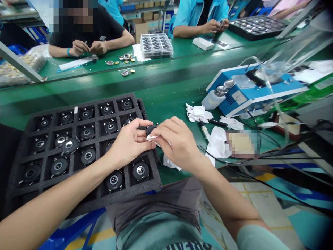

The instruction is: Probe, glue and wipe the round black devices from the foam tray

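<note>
My left hand (131,137) is closed, its fingers pinching the rim of a dark round watch body (151,129). My right hand (177,142) is closed on a small white wipe (154,139) and presses it against the watch body's near side. Fingers cover much of the watch. Both hands are over the right side of a dark foam tray (149,182). Its square compartments hold several similar black watch bodies, backs with round sensors facing up. One more watch body (70,145) rests across a divider on the left.
Crumpled wipes (218,142), a pump bottle (214,97) and a blue machine (247,90) stand to my right, with loose cables about. Across the green bench (166,78), two people handle small parts. A clear compartment box (156,45) and a black tray (256,26) are near them.
</note>
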`<act>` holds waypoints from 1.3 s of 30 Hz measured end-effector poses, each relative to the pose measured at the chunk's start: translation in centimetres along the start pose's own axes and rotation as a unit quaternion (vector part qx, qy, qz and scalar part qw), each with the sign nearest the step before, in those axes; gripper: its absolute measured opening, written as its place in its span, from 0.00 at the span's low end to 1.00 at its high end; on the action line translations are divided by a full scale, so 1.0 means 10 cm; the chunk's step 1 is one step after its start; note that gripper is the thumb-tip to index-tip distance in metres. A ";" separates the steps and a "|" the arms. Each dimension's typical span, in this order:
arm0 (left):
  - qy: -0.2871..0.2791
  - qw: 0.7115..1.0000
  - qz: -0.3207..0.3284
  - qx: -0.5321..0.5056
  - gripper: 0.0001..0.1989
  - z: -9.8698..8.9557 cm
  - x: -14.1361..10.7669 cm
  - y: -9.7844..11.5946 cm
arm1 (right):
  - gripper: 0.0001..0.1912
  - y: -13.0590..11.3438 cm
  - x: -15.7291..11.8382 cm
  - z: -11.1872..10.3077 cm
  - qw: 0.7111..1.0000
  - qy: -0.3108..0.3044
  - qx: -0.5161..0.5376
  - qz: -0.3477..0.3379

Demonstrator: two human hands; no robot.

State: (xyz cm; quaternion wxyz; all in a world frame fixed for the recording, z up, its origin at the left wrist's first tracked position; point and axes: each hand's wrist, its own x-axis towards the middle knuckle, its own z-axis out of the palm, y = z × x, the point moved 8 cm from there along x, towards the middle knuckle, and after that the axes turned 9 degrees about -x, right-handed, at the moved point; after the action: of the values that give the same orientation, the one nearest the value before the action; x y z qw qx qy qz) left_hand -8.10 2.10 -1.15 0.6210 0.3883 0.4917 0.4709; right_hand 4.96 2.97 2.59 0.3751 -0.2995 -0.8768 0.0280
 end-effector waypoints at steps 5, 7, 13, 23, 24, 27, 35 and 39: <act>-0.013 1.000 -0.020 0.005 0.28 -0.01 0.00 -0.02 | 0.08 0.55 -0.08 -0.03 0.997 0.020 -0.050 0.063; -0.006 1.000 -0.026 0.003 0.29 -0.02 0.00 -0.02 | 0.06 0.70 -0.14 -0.09 0.995 0.036 -0.040 0.081; 0.011 0.999 -0.038 0.001 0.30 -0.04 0.00 -0.01 | 0.07 0.56 -0.16 -0.26 0.996 0.051 -0.018 0.070; 0.007 1.000 -0.029 -0.009 0.32 -0.02 0.00 -0.01 | 0.10 -0.06 0.01 -0.08 0.989 -0.042 -0.085 -0.110; 0.010 1.000 -0.028 -0.011 0.31 -0.02 0.00 -0.01 | 0.10 -0.05 0.02 -0.08 0.988 -0.040 -0.096 -0.114; 0.014 0.999 -0.033 -0.017 0.29 -0.01 -0.01 -0.01 | 0.10 0.04 0.04 -0.11 0.987 -0.031 -0.128 -0.087; 0.014 0.999 -0.042 -0.028 0.27 0.01 0.00 -0.03 | 0.09 -0.09 0.01 -0.10 0.980 -0.009 -0.143 -0.139; 0.011 0.999 -0.046 -0.014 0.27 0.00 0.00 -0.05 | 0.07 -0.06 0.01 -0.14 0.981 0.032 -0.148 -0.124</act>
State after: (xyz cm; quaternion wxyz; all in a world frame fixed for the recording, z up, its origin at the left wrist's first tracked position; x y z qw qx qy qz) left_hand -7.96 2.00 -1.65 0.6417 0.3512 0.5099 0.4526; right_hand 5.56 2.26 3.84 0.3553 -0.2416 -0.8889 -0.1588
